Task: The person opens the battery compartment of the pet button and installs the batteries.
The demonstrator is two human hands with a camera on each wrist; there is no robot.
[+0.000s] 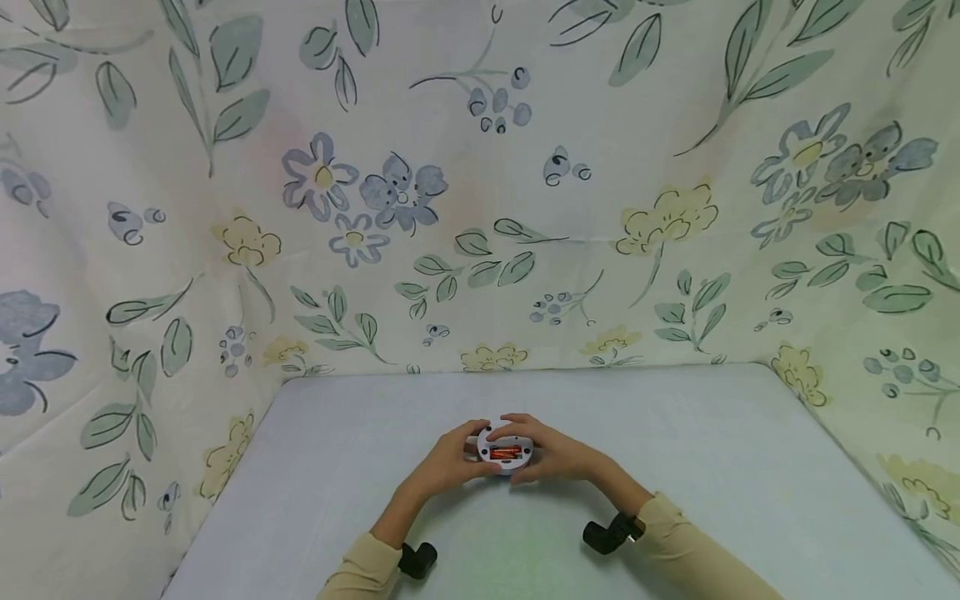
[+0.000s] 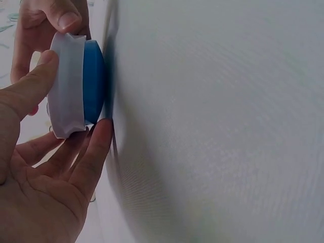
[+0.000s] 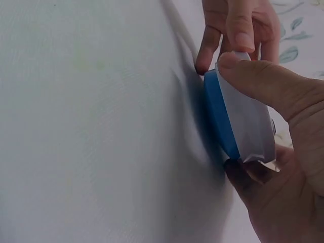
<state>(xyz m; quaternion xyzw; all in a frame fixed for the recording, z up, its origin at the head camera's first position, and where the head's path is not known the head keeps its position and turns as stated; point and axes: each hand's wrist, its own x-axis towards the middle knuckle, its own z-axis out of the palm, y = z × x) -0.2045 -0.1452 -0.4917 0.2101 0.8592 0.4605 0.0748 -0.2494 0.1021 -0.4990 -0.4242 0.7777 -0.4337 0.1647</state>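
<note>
A round white device (image 1: 517,463) with a blue underside (image 2: 93,81) sits between both hands, near the middle of the table. In the head view its upper face shows an uncovered battery compartment with orange batteries (image 1: 506,452) inside. My left hand (image 1: 450,461) grips the left side, thumb at the near edge and fingers curled round the rim. From the right, my right hand (image 1: 558,454) holds the opposite side, one finger reaching over the top face. Both wrist views show the device edge-on, blue part close to the tabletop; whether it touches is unclear.
A pale cloth-covered table (image 1: 360,417) lies under the hands. Its far edge meets a floral curtain (image 1: 480,183), which also runs along both sides. Black wrist cameras (image 1: 613,533) stick out inward from the forearms.
</note>
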